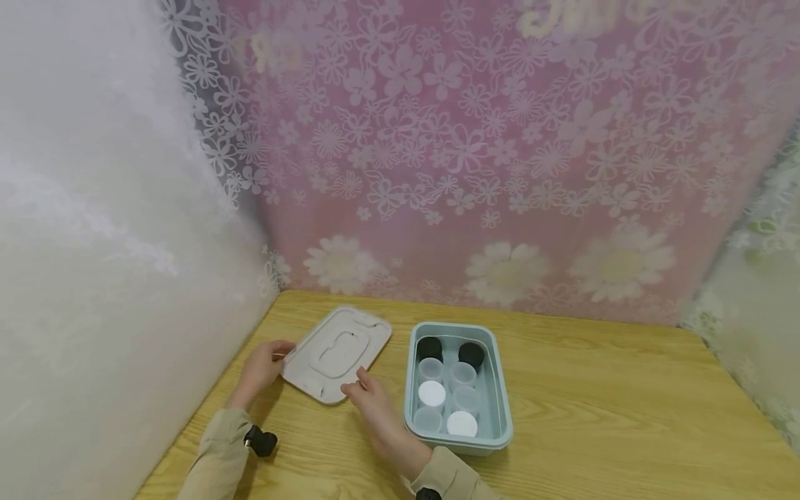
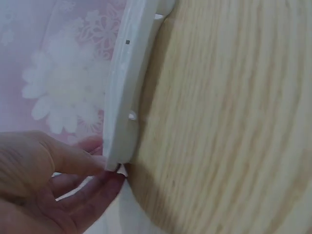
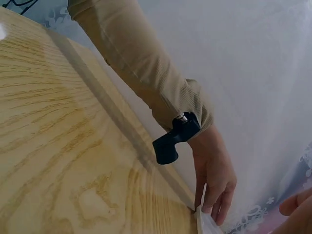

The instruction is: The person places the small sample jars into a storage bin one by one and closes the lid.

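A pale plastic lid (image 1: 337, 353) is tilted over the left part of the wooden table. My left hand (image 1: 261, 368) pinches its left edge between thumb and fingers, which the left wrist view shows close up at the lid (image 2: 122, 92). By the lid's near right corner is my right hand (image 1: 380, 413), its fingers loosely extended; whether they touch the rim cannot be told. To the right stands a light blue rectangular box (image 1: 502, 410) without a cover. Inside are black round pieces (image 1: 471, 355), clear round cups (image 1: 464, 375) and white round pieces (image 1: 462, 423).
The wood-grain table (image 1: 594, 403) extends right of the box. A whitish sheet (image 1: 112, 264) rises along the left side, and a pink flowered curtain (image 1: 437, 173) hangs behind the table. Each sleeve carries a black wrist device (image 1: 261, 441).
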`<state>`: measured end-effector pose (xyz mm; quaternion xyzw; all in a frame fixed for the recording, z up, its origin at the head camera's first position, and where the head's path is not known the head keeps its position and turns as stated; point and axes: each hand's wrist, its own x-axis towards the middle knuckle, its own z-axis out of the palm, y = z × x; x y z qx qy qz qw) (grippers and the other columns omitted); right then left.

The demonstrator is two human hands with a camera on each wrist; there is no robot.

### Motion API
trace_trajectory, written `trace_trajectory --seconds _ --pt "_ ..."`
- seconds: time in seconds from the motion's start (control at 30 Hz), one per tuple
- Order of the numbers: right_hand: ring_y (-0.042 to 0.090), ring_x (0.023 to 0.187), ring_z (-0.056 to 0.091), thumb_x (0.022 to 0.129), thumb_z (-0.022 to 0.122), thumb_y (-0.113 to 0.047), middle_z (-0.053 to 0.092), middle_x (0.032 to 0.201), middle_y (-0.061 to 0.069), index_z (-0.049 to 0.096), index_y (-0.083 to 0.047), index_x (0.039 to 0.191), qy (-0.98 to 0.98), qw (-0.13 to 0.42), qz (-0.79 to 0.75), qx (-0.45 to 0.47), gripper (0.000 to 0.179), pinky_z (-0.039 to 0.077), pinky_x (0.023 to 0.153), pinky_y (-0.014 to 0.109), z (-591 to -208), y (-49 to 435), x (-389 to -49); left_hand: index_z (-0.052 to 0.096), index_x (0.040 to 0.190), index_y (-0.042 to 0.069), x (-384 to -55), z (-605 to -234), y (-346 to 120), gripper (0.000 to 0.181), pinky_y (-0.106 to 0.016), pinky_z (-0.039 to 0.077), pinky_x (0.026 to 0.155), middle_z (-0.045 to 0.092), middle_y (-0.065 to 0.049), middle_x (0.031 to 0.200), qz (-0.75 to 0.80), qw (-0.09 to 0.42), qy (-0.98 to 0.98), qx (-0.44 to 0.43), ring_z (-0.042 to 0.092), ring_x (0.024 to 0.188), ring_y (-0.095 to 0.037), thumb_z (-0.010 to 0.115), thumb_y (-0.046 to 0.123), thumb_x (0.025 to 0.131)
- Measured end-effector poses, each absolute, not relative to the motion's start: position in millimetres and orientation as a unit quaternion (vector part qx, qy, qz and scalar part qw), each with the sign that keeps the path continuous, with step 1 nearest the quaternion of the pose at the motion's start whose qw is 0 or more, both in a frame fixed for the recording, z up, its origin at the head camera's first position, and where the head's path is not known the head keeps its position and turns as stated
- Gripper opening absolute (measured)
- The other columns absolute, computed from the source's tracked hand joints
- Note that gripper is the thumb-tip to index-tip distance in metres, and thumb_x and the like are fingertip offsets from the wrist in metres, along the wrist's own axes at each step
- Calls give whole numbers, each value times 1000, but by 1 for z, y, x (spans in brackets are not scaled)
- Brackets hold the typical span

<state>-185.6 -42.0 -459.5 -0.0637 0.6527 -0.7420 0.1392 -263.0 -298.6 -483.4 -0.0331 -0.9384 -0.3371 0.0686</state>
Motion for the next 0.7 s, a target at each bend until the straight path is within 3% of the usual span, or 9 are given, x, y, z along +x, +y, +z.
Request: trace_trajectory --seconds 0.1,0.2,0.27,0.37,0.5,0.6,0.7 --pt "48 151 6 98 54 -14 6 162 36 10 20 153 640 139 -755 -46 78 10 122 58 -465 -43 -188 66 120 -11 -257 -480 -302 39 -51 56 86 70 -27 111 -328 60 -942 -28 67 103 -44 56 -16 83" --pt "46 152 1 98 51 -11 4 163 34 11 18 154 621 142 -770 -41 75 9 122 59 -471 -43 -193 66 119 -11 -254 -478 -305 38 -48 56 82 71 -25 107 -320 49 -946 -15 66 102 -42 54 -13 82" --pt "45 152 5 97 49 -9 10 163 33 18 16 154 611 146 -777 -42 70 13 121 61 -475 -44 -195 65 120 -11 -253 -475 -304 33 -48 56 81 71 -25 108 -313 45 -948 -14 66 102 -42 56 -7 88" --pt "42 149 22 96 47 -6 30 157 30 35 16 148 594 150 -789 -44 57 22 119 61 -480 -45 -198 67 121 -9 -256 -476 -304 29 -51 55 86 70 -26 114 -313 41 -949 -14 65 106 -43 57 1 97" --pt "29 125 46 96 48 -4 50 133 21 43 19 136 574 148 -805 -39 47 36 113 52 -482 -47 -197 72 119 -6 -260 -479 -307 27 -54 53 89 68 -28 120 -317 27 -948 -8 64 110 -45 57 5 100" --pt "22 117 49 97 49 -4 52 132 17 43 18 139 564 146 -812 -39 48 40 110 45 -477 -48 -195 72 117 -7 -260 -480 -312 27 -55 52 92 67 -29 122 -336 20 -942 -5 62 113 -47 56 5 99" --pt "27 128 48 96 48 -4 45 147 25 40 16 146 553 151 -818 -43 54 36 115 46 -468 -48 -192 71 118 -10 -258 -475 -317 27 -54 51 95 66 -31 124 -369 18 -929 -6 60 117 -47 56 4 100"
